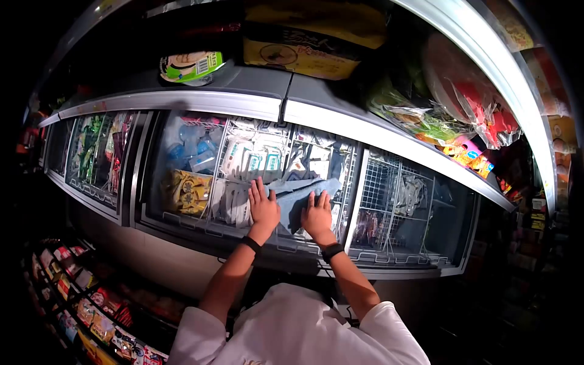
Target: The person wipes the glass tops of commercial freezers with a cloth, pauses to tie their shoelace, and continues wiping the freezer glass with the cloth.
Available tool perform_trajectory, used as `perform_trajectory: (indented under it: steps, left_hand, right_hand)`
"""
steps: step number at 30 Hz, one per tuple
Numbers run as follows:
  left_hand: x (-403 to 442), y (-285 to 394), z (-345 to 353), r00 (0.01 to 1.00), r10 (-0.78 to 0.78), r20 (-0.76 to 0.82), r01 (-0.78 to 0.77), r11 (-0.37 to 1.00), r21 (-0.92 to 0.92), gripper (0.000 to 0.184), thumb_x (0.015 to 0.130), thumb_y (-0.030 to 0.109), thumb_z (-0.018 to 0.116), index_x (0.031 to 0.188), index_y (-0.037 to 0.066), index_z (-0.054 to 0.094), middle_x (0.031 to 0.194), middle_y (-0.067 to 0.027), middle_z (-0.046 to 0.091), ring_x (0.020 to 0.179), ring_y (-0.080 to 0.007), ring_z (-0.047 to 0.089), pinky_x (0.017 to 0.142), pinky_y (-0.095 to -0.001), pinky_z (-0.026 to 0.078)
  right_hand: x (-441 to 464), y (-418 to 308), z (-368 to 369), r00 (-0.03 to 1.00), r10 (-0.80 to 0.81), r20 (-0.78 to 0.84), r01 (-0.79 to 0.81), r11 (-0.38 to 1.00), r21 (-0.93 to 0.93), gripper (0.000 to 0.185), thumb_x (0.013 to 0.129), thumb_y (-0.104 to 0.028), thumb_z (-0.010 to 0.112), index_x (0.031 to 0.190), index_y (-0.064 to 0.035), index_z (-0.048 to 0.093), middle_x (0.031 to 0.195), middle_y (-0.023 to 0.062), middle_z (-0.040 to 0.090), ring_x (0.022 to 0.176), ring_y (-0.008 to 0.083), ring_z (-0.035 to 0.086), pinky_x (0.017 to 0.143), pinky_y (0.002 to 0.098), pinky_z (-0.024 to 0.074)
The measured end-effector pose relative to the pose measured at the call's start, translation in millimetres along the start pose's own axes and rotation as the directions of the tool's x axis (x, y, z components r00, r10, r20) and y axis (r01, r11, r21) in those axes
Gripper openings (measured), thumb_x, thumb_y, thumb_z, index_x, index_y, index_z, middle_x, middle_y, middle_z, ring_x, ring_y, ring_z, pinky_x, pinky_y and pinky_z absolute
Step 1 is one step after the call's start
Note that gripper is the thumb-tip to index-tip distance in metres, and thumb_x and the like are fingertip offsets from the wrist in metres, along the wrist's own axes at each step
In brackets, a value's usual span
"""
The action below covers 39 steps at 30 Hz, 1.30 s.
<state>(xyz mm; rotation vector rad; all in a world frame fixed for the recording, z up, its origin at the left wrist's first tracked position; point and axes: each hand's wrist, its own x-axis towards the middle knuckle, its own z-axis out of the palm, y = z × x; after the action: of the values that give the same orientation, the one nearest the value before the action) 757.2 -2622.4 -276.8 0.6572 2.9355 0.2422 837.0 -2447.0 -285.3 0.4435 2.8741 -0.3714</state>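
Note:
A blue-grey cloth [295, 199] lies spread on the glass lid of a chest freezer [182, 228]. My left hand [263, 208] rests at the cloth's left edge, its fingers stretched out and pointing away from me. On the cloth's right part lies my right hand [317, 214], palm down with the fingers apart. Under the glass, around the hands, are white packages [254, 157] in wire baskets. Farther left, yellow bags [187, 192] sit below some blue-tinted packs [193, 149].
Above the freezer's white rail [182, 103] stand a green-labelled tub [191, 66], a yellow-and-black package [304, 45] and clear-wrapped goods [468, 109]. More wire baskets [380, 182] show at the right. A rack of snack packets [100, 310] stands at the lower left.

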Motion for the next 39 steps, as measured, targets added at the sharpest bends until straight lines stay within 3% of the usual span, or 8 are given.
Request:
perform_trajectory:
  steps: [5, 9, 12, 16, 23, 30, 34, 39]
  left_hand:
    - [-67.8, 9.7, 12.2, 0.999, -0.003, 0.044, 0.01, 0.987, -0.161, 0.072, 0.083, 0.021, 0.061, 0.15, 0.006, 0.044, 0.154, -0.0344, 0.03, 0.144, -0.0542, 0.025, 0.119, -0.0607, 0.019]
    - [-107.8, 14.0, 15.7, 0.993, 0.075, 0.091, -0.056, 0.978, -0.199, 0.075, 0.082, 0.019, 0.06, 0.152, 0.005, 0.039, 0.147, -0.0344, 0.037, 0.143, -0.0528, 0.028, 0.119, -0.0612, 0.02]
    - [-102.3, 6.6, 11.7, 0.991, 0.121, 0.055, -0.106, 0.969, -0.222, 0.074, 0.082, 0.019, 0.06, 0.152, 0.004, 0.039, 0.146, -0.0347, 0.038, 0.143, -0.052, 0.029, 0.12, -0.0604, 0.019]
    - [-78.0, 1.6, 19.7, 0.988, 0.154, 0.015, -0.149, 0.971, -0.187, 0.076, 0.082, 0.023, 0.062, 0.151, 0.002, 0.039, 0.147, -0.0397, 0.035, 0.144, -0.054, 0.025, 0.121, -0.0604, 0.012]
    - [-23.1, 18.6, 8.9, 0.962, 0.074, 0.264, -0.031, 0.986, -0.163, 0.071, 0.091, 0.035, 0.056, 0.151, 0.001, 0.041, 0.154, -0.0469, 0.017, 0.147, -0.0595, 0.011, 0.121, -0.0619, -0.001]
    - [-3.1, 31.3, 14.0, 0.93, -0.004, 0.368, -0.013, 0.999, 0.042, 0.081, 0.09, 0.032, 0.059, 0.156, -0.002, 0.027, 0.155, -0.0467, 0.012, 0.147, -0.0592, 0.013, 0.121, -0.062, 0.001]
    - [-19.6, 19.3, 54.2, 0.986, 0.04, -0.164, -0.039, 0.999, 0.009, 0.085, 0.087, 0.027, 0.063, 0.157, -0.002, 0.024, 0.16, -0.0367, 0.016, 0.151, -0.0507, 0.013, 0.122, -0.0608, 0.009]
    - [-52.9, -4.7, 22.0, 0.994, 0.072, 0.088, -0.053, 0.977, -0.204, 0.09, 0.083, 0.029, 0.072, 0.155, -0.001, 0.029, 0.162, -0.0289, 0.021, 0.153, -0.0414, 0.014, 0.123, -0.0558, 0.011]
  right_hand:
    - [-51.0, -30.4, -5.4, 0.99, 0.072, 0.124, -0.069, 0.997, -0.026, 0.064, 0.093, -0.037, 0.058, 0.144, 0.0016, 0.049, 0.145, 0.0431, 0.04, 0.133, 0.055, 0.045, 0.111, 0.051, 0.0406]
    - [-83.7, -38.9, -15.7, 0.995, 0.025, 0.095, -0.031, 0.998, 0.058, 0.03, 0.091, -0.031, 0.061, 0.101, -0.0039, 0.067, 0.105, 0.031, 0.066, 0.08, 0.046, 0.068, 0.072, 0.053, 0.0562]
    - [-81.5, -34.5, -38.5, 0.982, 0.048, 0.181, -0.097, 0.957, 0.272, 0.026, 0.092, -0.029, 0.062, 0.095, -0.0033, 0.068, 0.097, 0.0255, 0.067, 0.075, 0.0455, 0.067, 0.067, 0.0521, 0.0553]
    - [-71.4, -32.2, -24.0, 0.988, 0.07, -0.134, -0.039, 0.975, 0.22, 0.039, 0.091, -0.024, 0.065, 0.125, -0.0043, 0.065, 0.123, 0.0286, 0.063, 0.105, 0.0449, 0.064, 0.085, 0.0481, 0.0552]
    - [-48.4, -43.9, 19.5, 0.981, 0.161, -0.112, -0.139, 0.973, 0.184, 0.054, 0.088, -0.029, 0.065, 0.133, -0.0001, 0.061, 0.148, 0.0368, 0.041, 0.137, 0.0549, 0.04, 0.11, 0.06, 0.0373]
    - [2.4, -28.4, 19.3, 0.984, 0.156, -0.09, -0.139, 0.976, 0.171, 0.054, 0.087, -0.029, 0.063, 0.131, 0.0018, 0.062, 0.151, 0.0357, 0.038, 0.141, 0.0543, 0.035, 0.112, 0.06, 0.0337]
    - [5.5, -35.4, 13.5, 0.984, 0.128, -0.122, -0.099, 0.971, 0.218, 0.057, 0.087, -0.028, 0.062, 0.134, 0.0042, 0.057, 0.151, 0.035, 0.038, 0.14, 0.0543, 0.035, 0.113, 0.0588, 0.0322]
    - [-32.5, -42.2, 20.6, 0.981, -0.048, -0.185, 0.082, 0.98, 0.182, 0.049, 0.086, -0.019, 0.063, 0.129, 0.0041, 0.057, 0.147, 0.0326, 0.044, 0.138, 0.0521, 0.039, 0.112, 0.0589, 0.0341]
